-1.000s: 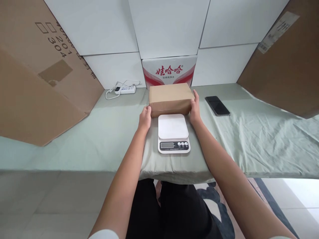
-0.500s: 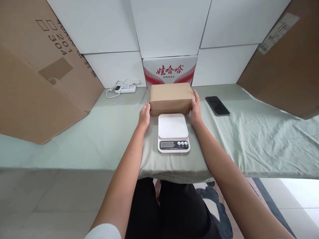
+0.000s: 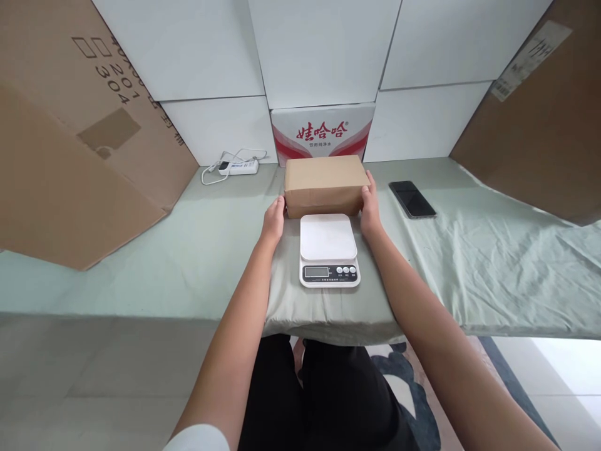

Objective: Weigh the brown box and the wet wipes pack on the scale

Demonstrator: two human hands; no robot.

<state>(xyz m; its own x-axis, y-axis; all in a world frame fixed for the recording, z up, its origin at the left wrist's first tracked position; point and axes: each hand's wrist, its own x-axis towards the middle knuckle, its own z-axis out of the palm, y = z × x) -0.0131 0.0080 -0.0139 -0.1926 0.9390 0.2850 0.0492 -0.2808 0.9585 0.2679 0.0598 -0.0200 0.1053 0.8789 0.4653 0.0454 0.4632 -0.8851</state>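
Observation:
A closed brown cardboard box (image 3: 326, 181) is held between my two hands, just behind the kitchen scale. My left hand (image 3: 273, 216) presses on its left side near the front corner, the thumb on top of the grip. On the right side, my right hand (image 3: 370, 210) grips the box with its fingers along the end and the thumb at the front corner. The white digital kitchen scale (image 3: 328, 238) lies in front of the box, between my forearms, with a bare platform and a small display facing me. The box's underside is hidden.
A black phone (image 3: 412, 199) lies right of the box on the green cloth (image 3: 188, 263). A white power strip (image 3: 238, 167) with a cable sits at the back left. Large cardboard panels (image 3: 61, 156) flank both sides. A red-and-white carton (image 3: 323, 133) stands behind.
The whole view has shifted very slightly. My hands keep the same hold on the cardboard box, and nothing else has visibly moved.

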